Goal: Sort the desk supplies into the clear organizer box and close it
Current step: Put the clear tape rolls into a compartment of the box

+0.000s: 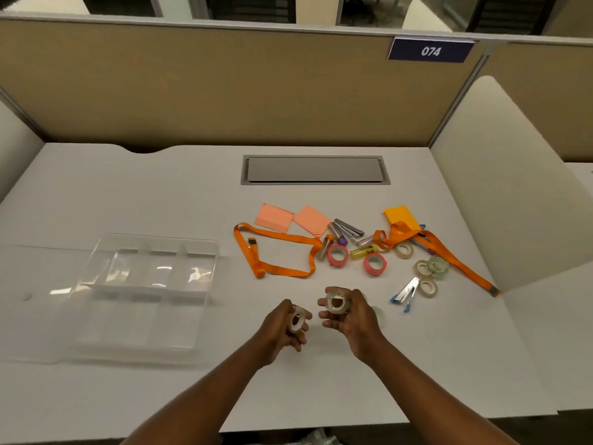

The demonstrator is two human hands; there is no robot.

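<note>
The clear organizer box [205,252] lies open on the left of the desk, its compartments showing nothing inside; its flat lid spreads toward the front left. My left hand [282,329] grips a clear tape roll [296,321] just above the desk. My right hand [351,316] holds another clear tape roll [336,302] beside it. Both hands hover in the middle front, to the right of the box. Behind them lie two pink tape rolls [338,255], several clear tape rolls [428,287], two orange lanyards [279,239], sticky-note pads [274,217], glue sticks and a staple remover [406,292].
A grey cable hatch [314,170] is set into the desk at the back. Tan partition walls close the back, and cream dividers [507,187] stand on both sides. The desk's front edge runs close to my forearms.
</note>
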